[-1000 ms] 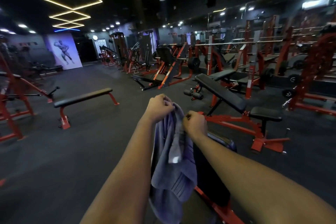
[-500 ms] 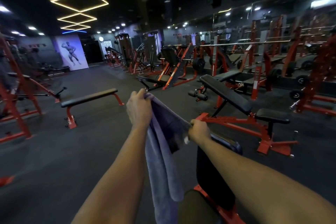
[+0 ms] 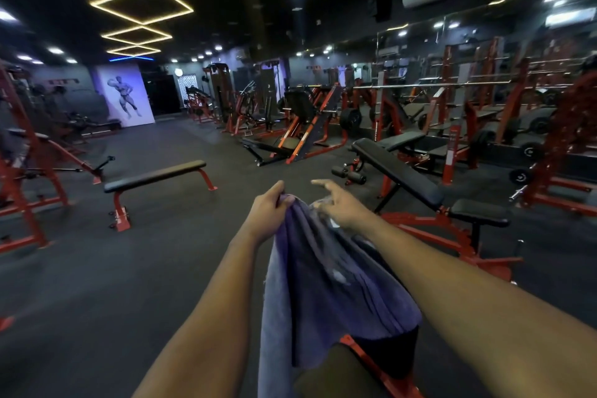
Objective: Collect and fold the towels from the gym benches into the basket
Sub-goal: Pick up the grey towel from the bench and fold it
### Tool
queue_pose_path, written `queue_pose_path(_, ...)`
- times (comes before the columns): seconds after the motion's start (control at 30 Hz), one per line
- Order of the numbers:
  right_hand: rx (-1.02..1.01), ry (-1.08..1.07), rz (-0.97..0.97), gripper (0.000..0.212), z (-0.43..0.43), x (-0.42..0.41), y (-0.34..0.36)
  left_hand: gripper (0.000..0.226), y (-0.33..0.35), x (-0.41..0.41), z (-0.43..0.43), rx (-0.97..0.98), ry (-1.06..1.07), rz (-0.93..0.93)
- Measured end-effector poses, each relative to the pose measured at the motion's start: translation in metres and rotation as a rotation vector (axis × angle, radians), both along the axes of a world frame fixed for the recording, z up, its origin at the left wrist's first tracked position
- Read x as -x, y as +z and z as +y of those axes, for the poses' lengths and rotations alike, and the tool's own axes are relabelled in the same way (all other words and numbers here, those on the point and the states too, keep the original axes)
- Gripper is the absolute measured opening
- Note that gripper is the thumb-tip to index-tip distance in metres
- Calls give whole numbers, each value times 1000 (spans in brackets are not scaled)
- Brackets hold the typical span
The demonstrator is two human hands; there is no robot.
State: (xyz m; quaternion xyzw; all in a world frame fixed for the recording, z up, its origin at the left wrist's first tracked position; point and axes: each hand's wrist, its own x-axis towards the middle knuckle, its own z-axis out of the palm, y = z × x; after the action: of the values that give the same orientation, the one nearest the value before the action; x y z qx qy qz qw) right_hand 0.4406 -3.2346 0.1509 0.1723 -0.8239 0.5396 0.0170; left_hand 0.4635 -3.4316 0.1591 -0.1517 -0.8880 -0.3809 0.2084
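towel draping near bench, right hand blurred

No text, number or brand legible anywhere. Pale label on far-right red upright: too blurred to read.

Premises: indoor commercial gym.

Evidence: a flat bench with a black pad and red steel legs stands on dark rubber flooring. Near it is an adjustable black-padded incline bench on a red frame. Behind are a red-framed angled leg-press machine, a black round weight plate, and a long steel barbell racked along a mirrored wall. A large wall poster of a flexing bodybuilder hangs at the far end.
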Motion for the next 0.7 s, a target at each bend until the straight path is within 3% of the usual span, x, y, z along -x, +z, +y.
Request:
queue_pose_path(0.1,-141,125,37,30,-13,4,-6,26,9,1,12,23,-53,32)
queue_pose_path(0.2,-217,-176,312,12,-13,3,4,27,8,3,13,-1,-79,22)
queue_pose_path(0.4,-72,-524,533,24,1,-9,37,7,-28,5,8,187,-123,-180)
queue_pose_path(0.5,-27,-817,509,26,22,-8,48,16,-46,2,4,198,-35,-266)
queue_pose_path(0.57,-44,-898,316,22,39,-1,47,32,-43,1,1,133,62,-186)
queue_pose_path(0.63,-180,-744,133,21,46,3,40,37,-29,4,3,53,107,-55)
queue_pose_path(0.7,-241,-342,54,49,38,-1,30,24,-7,7,13,30,50,16)
